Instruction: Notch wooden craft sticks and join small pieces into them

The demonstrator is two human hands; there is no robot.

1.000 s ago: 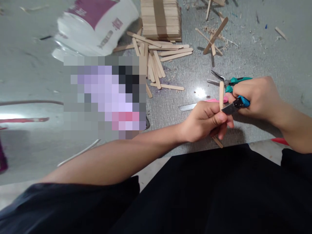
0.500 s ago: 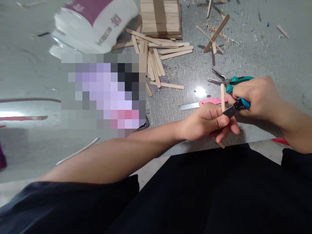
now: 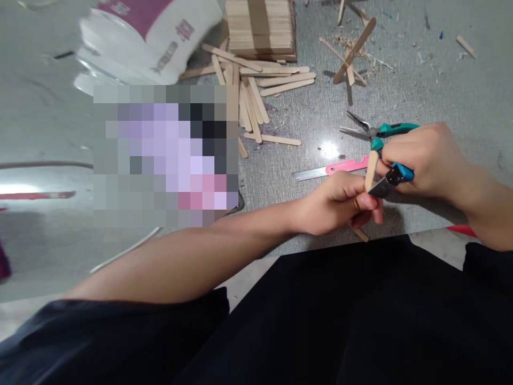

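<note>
My left hand [image 3: 340, 203] is closed on a wooden craft stick [image 3: 372, 168], pinched between thumb and fingers with its rounded end pointing up. In my right hand [image 3: 425, 155] is a utility knife [image 3: 401, 172] with a blue and black handle. Its wide blade lies against the stick just above my left thumb. Beside my right hand, green-handled long-nose pliers [image 3: 373, 132] rest on the table with their jaws apart. A pink-handled blade tool [image 3: 340, 167] lies behind my left hand. Another craft stick [image 3: 360, 233] shows partly below my left fingers.
Loose craft sticks [image 3: 256, 101] lie in a pile beside a banded bundle of sticks [image 3: 260, 29]. A white and purple plastic package [image 3: 172, 43] is at the upper left. Crossed sticks [image 3: 352, 56] stand among wood shavings at the back. A pixelated patch hides part of the table.
The craft stick in my left hand has turned, showing more of its flat face and leaning right. My left fingers have curled in, and the knife blade has tilted slightly.
</note>
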